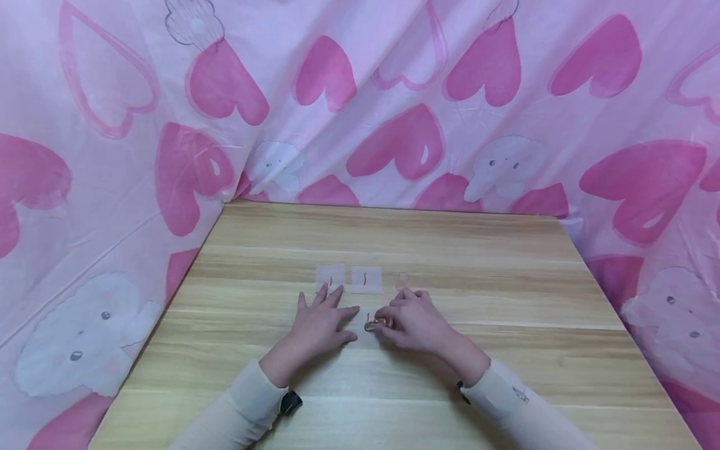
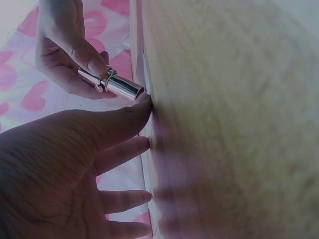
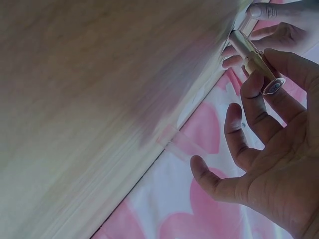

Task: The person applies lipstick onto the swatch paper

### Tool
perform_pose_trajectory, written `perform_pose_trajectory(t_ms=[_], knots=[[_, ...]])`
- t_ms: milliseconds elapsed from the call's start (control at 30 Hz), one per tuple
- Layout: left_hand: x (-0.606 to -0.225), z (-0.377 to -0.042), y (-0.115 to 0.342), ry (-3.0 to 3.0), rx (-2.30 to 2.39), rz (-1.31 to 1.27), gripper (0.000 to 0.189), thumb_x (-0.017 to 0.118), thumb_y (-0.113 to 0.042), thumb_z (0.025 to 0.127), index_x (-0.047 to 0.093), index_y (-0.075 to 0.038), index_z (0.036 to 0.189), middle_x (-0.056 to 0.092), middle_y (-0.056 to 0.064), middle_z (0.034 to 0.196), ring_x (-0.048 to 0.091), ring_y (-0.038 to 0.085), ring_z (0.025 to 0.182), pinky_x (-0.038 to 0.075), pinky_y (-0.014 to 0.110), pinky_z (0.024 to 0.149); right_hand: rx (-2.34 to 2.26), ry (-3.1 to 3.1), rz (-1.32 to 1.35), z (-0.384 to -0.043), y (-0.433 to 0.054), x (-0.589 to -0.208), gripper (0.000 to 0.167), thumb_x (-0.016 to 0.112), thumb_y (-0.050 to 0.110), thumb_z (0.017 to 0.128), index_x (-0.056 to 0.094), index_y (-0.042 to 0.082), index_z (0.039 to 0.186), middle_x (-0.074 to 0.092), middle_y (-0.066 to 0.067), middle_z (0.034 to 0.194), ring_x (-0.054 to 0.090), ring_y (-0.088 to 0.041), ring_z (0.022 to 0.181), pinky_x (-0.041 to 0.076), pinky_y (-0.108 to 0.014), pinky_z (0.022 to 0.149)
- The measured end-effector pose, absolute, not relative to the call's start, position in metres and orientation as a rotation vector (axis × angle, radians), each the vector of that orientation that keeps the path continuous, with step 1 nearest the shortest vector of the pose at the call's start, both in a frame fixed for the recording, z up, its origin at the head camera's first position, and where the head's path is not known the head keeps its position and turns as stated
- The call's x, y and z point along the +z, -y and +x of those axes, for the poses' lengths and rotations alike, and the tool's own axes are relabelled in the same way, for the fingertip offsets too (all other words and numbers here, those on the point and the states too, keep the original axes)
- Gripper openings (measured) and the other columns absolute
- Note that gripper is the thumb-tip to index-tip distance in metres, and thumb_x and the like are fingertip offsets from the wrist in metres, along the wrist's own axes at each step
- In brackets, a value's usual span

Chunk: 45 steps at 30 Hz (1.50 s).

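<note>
My right hand [image 1: 416, 319] pinches a shiny rose-gold lipstick [image 1: 379, 323] between thumb and fingers, its tube lying low over the table. In the right wrist view the lipstick [image 3: 256, 62] shows its round base, and the other fingers are loosely bent. Close to its tip is a short dark stroke [image 1: 368, 317] on a pale sheet, partly hidden by the hands. My left hand [image 1: 322, 324] lies with fingers spread on the table to the left. Its fingertips reach the lower edge of a pale paper square [image 1: 330, 275] bearing a short dark stroke.
A second paper square [image 1: 366, 280] with a similar stroke lies right of the first. Beyond my right hand stands a small clear plastic piece [image 1: 402, 279], like a cap. The wooden table [image 1: 484, 250] is bordered by a pink heart-patterned curtain [image 1: 396, 140] behind and at both sides.
</note>
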<state>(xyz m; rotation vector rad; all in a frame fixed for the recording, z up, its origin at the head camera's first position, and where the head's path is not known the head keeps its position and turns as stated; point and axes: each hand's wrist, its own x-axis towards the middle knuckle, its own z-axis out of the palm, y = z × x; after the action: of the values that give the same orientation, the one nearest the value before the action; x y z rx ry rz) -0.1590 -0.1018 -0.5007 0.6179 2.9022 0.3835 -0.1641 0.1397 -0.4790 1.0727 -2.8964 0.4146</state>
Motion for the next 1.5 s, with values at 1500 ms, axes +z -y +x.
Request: perform_pose_trajectory(t_ms=[1500], knots=[[-0.5013, -0.1535, 0.1013, -2.915, 0.406, 0.623, 0.055, 0.073, -0.056, 0.085, 0.065, -0.033, 0.135, 0.036, 0.015, 0.159, 0.019, 0.047, 0.148, 0.009, 0.082, 0.106, 0.418, 2.848, 1.097, -0.1561, -0.1384, -0.4783, 0.02, 0.077, 0.036, 0.086, 0.076, 0.03, 0.106, 0.057, 0.024, 0.075, 0.048, -0.009, 0.088, 0.043, -0.05, 0.086]])
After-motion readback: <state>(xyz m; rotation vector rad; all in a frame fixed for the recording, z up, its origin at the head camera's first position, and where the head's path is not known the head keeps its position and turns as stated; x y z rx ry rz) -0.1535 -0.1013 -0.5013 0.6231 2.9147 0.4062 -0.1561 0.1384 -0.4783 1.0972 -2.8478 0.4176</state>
